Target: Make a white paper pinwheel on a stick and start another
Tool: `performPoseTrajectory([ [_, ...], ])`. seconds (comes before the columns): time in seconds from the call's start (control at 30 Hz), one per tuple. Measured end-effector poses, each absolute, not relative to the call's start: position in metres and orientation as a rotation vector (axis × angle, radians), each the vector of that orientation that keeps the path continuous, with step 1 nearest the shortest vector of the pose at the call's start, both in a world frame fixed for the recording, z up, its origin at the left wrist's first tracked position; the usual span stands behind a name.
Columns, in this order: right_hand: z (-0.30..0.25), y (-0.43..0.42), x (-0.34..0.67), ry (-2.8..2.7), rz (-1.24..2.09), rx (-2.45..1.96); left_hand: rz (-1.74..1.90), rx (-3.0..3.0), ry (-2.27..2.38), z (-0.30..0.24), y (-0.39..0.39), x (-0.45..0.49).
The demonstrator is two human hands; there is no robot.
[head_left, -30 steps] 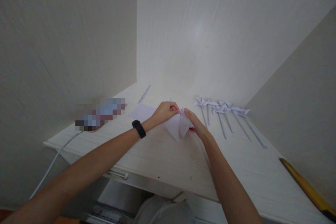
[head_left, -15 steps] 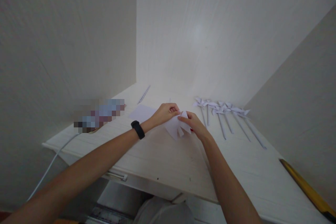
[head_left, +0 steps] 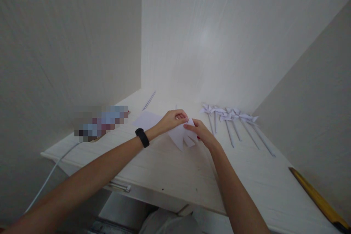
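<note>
Both hands hold one piece of white paper (head_left: 177, 135) with cut slits, its lower corners hanging free above the table. My left hand (head_left: 174, 120), with a black band on the wrist, pinches the paper's upper edge between thumb and fingertips. Close beside it, my right hand (head_left: 202, 131) grips the paper with the thumb on the near face. A small red thing (head_left: 198, 138) shows partly beneath my right hand; its kind is hidden. Behind my left hand a flat white sheet (head_left: 145, 118) lies on the table.
Several white paper pinwheels (head_left: 230, 114) on paper sticks lie at the right back. A thin paper stick (head_left: 149, 100) rests near the left corner. A blurred-out object with a white cable (head_left: 52, 170) is at left. A yellow-and-black tool (head_left: 318, 199) lies along the right edge of the white table (head_left: 131, 161).
The slit paper has tilted slightly, so its lower flaps spread differently. My fingers have shifted a little on its upper edge. The camera view has moved slightly.
</note>
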State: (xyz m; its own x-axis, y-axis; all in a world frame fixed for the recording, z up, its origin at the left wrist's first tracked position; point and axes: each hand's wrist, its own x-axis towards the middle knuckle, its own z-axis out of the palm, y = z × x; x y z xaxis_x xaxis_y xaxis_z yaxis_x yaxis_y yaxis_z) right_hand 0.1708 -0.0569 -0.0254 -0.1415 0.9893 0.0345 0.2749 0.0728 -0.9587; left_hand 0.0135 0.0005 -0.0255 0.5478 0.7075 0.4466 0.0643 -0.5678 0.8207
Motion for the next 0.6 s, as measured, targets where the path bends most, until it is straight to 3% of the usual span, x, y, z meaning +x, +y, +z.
performPoseTrajectory([
  [0.6, -0.0267, -0.0570, 0.1702, -1.584, 1.234, -1.217, 1.012, 1.851, 0.685, -0.0161, -0.0028, 0.0103],
])
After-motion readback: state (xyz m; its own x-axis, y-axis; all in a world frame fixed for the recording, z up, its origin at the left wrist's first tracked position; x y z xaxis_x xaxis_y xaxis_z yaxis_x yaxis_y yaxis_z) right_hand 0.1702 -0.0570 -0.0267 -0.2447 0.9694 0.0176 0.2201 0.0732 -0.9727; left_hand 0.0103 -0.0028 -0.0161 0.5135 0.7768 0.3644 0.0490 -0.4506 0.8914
